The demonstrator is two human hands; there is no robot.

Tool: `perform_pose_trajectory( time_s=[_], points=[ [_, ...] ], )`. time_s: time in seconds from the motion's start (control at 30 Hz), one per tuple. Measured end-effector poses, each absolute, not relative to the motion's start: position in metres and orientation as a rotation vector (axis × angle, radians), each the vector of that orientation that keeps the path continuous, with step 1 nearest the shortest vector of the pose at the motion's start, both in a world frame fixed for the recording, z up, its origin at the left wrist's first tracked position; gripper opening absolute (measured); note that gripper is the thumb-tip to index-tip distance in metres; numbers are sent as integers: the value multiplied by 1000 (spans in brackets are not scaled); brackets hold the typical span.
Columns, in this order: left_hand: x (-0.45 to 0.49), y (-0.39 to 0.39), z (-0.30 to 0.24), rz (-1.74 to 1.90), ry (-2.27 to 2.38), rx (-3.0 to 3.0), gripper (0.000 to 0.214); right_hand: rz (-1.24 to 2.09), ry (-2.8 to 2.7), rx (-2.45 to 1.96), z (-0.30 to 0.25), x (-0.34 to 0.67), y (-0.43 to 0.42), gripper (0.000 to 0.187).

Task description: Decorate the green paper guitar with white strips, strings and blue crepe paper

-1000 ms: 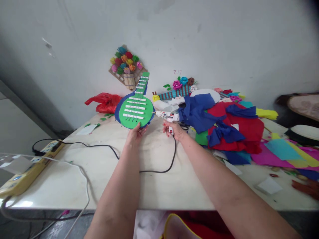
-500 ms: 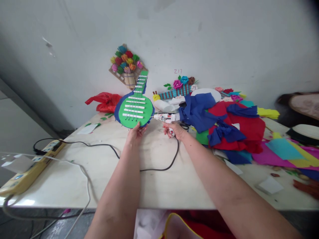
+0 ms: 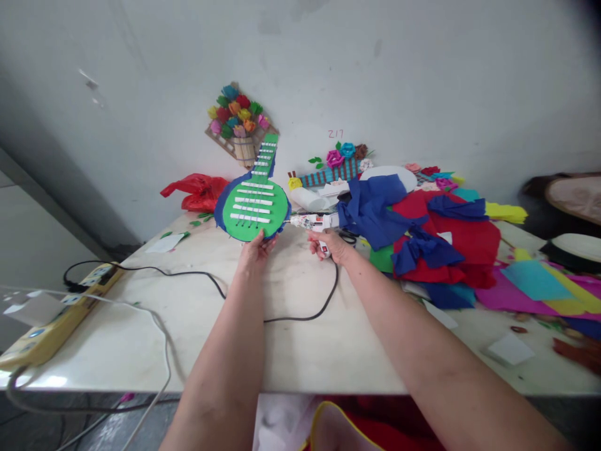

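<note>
My left hand (image 3: 259,246) grips the lower edge of a green paper lute (image 3: 277,203), thumb on its front. White strips cross its round body and neck, and a blue border shows behind the green. In my right hand (image 3: 332,245) is a white glue gun (image 3: 307,221), held by its handle with a red switch. Its nozzle points left and meets, or nearly meets, the lute's right edge; I cannot tell which. A black cord (image 3: 323,307) runs from the handle across the table.
A yellow power strip (image 3: 51,329) with cables lies at the left. Blue cloth-like sheets (image 3: 382,210) and red ones (image 3: 474,235) pile up at the right. A red plastic bag (image 3: 201,191) and a paper flower picture (image 3: 241,119) stand by the wall.
Almost nothing differs. The lute has shifted very slightly left, and both hands keep their holds.
</note>
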State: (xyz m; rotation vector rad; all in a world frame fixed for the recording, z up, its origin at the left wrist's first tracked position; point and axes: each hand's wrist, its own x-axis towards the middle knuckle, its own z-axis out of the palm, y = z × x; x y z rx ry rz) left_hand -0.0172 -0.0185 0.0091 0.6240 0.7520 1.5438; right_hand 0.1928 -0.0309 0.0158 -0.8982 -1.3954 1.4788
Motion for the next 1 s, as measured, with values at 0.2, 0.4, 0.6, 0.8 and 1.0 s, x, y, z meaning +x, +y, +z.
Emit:
perform_pose_trajectory(
  time_s=[0.2, 0.4, 0.6, 0.8, 1.0],
  points=[
    [-14, -21, 8, 1487, 786, 724, 28, 1466, -1280, -800, 19, 194, -32, 33],
    [-14, -24, 9, 1354, 837, 854, 23, 1496, -1186, -746, 20, 196, -32, 32],
    [-10, -22, 10, 1248, 1340, 965, 19, 1469, -1213, -756, 16, 195, -31, 33],
    [-21, -19, 7, 1522, 1779, 1275, 19, 1447, -1251, -741, 14, 193, -30, 32],
    [-12, -18, 11, 1718, 1719, 1494, 24, 1418, -1325, -778, 12, 190, -30, 33]
  ],
)
